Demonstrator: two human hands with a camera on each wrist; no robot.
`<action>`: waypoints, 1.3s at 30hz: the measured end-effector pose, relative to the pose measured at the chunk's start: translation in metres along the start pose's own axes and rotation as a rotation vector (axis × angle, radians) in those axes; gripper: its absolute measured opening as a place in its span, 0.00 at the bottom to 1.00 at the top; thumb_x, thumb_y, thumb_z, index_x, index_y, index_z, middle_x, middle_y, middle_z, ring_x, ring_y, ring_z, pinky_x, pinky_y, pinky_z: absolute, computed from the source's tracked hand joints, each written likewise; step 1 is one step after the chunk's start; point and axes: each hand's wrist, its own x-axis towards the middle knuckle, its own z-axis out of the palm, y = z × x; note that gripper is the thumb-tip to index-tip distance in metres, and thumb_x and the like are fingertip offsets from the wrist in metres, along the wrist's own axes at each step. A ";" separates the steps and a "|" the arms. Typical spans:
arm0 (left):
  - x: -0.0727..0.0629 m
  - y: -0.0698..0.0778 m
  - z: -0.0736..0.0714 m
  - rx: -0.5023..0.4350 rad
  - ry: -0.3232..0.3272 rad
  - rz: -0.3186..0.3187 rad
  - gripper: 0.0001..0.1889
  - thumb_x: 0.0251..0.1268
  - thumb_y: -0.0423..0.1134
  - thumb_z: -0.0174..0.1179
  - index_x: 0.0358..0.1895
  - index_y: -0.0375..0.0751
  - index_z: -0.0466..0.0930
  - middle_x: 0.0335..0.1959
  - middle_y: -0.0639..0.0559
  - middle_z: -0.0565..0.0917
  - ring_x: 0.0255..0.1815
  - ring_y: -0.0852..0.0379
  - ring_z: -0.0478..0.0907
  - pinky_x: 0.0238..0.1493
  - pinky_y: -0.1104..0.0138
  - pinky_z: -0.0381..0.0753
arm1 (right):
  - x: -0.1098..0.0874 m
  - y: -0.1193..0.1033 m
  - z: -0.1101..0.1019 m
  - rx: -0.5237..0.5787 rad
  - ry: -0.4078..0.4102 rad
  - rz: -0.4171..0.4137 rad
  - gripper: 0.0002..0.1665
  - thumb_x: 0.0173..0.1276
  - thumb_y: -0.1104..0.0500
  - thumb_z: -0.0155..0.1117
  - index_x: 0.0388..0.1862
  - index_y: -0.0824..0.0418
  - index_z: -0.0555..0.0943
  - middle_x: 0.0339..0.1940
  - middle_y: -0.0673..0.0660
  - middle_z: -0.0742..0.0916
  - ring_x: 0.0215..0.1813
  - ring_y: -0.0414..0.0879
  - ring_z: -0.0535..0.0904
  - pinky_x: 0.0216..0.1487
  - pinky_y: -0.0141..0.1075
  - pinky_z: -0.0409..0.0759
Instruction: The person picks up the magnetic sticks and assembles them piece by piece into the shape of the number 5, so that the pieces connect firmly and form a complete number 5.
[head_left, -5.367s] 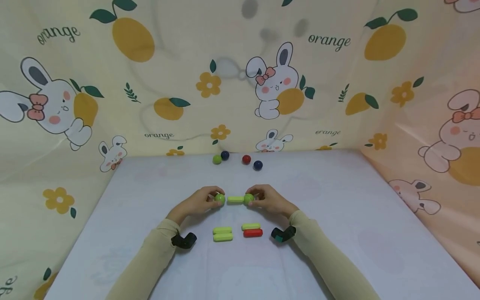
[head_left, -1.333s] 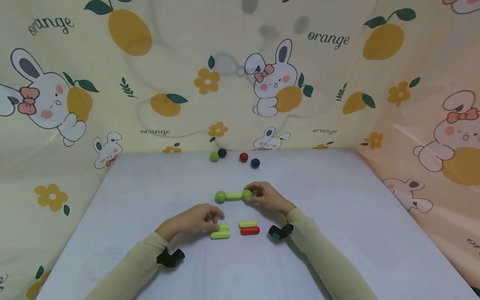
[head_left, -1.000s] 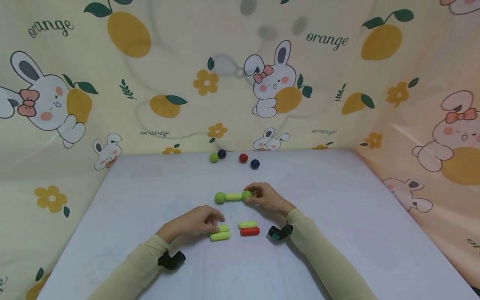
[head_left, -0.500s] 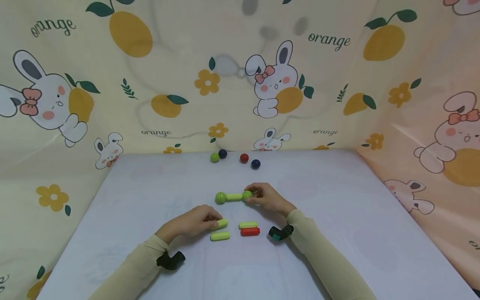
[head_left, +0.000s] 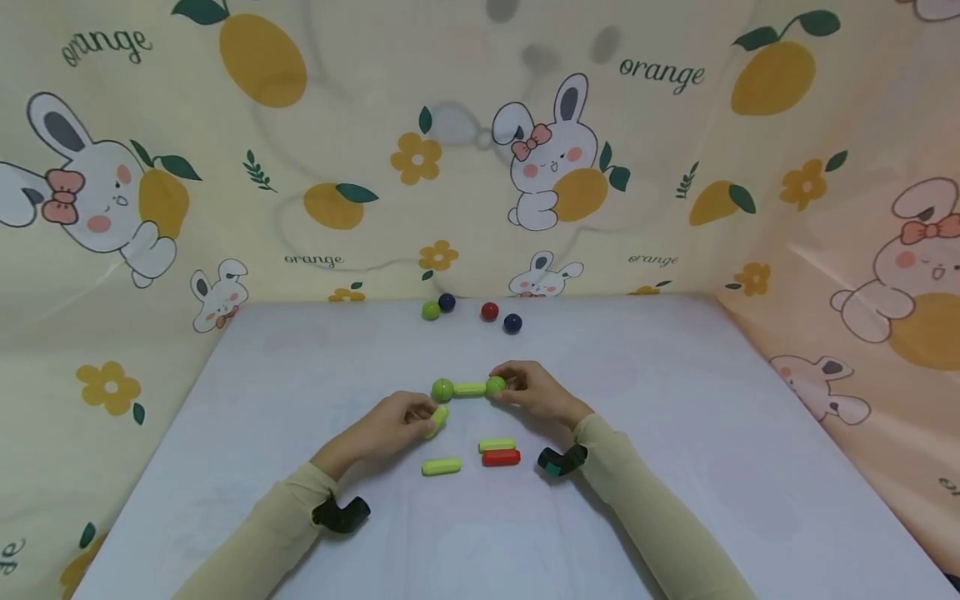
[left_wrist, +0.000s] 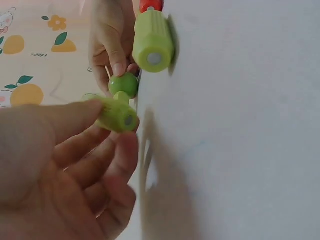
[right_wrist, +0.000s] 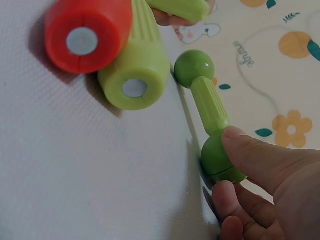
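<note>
My left hand [head_left: 393, 427] pinches a light-green magnetic rod [head_left: 438, 421] between thumb and fingers, tilted, just in front of the joined piece. A grey metal disc shows on the rod's end in the left wrist view. The joined piece is a green rod [head_left: 470, 389] lying between a left green ball [head_left: 442, 389] and a right green ball [right_wrist: 218, 157]. My right hand [head_left: 536, 390] holds that right ball between thumb and fingertips. Nearer to me lie a loose light-green rod [head_left: 441, 467] and, to its right, another light-green rod [head_left: 497, 445] against a red rod [head_left: 501, 457].
Along the back edge of the white table [head_left: 645, 358] sit a green ball [head_left: 430, 310], a dark blue ball [head_left: 447, 302], a red ball [head_left: 490, 312] and a second dark blue ball [head_left: 513, 323]. A printed cloth [head_left: 360, 125] hangs behind and at both sides.
The left ball was joined to the rod and let go. My left hand then took the upper rod of the left pair and carried it forward, turning it. The right hand stays on its ball.
</note>
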 end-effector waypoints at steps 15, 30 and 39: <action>0.013 -0.002 0.003 -0.294 0.088 -0.276 0.18 0.72 0.41 0.61 0.55 0.30 0.84 0.16 0.52 0.83 0.11 0.63 0.74 0.17 0.73 0.63 | 0.005 -0.002 0.000 -0.005 0.003 -0.008 0.23 0.70 0.59 0.69 0.62 0.61 0.80 0.59 0.58 0.85 0.46 0.47 0.77 0.50 0.35 0.76; 0.019 -0.013 0.004 -0.430 0.041 -0.312 0.19 0.75 0.41 0.58 0.57 0.27 0.81 0.36 0.47 0.90 0.16 0.64 0.80 0.16 0.74 0.70 | 0.005 -0.001 0.006 -0.013 0.003 -0.009 0.23 0.70 0.58 0.69 0.62 0.60 0.80 0.59 0.58 0.85 0.47 0.46 0.77 0.53 0.36 0.76; 0.024 -0.010 0.006 -0.449 0.018 -0.302 0.19 0.76 0.43 0.56 0.54 0.28 0.83 0.34 0.46 0.91 0.16 0.63 0.81 0.15 0.74 0.70 | 0.001 0.001 0.002 -0.018 0.014 -0.003 0.23 0.70 0.58 0.69 0.63 0.60 0.80 0.61 0.58 0.85 0.48 0.47 0.77 0.53 0.36 0.77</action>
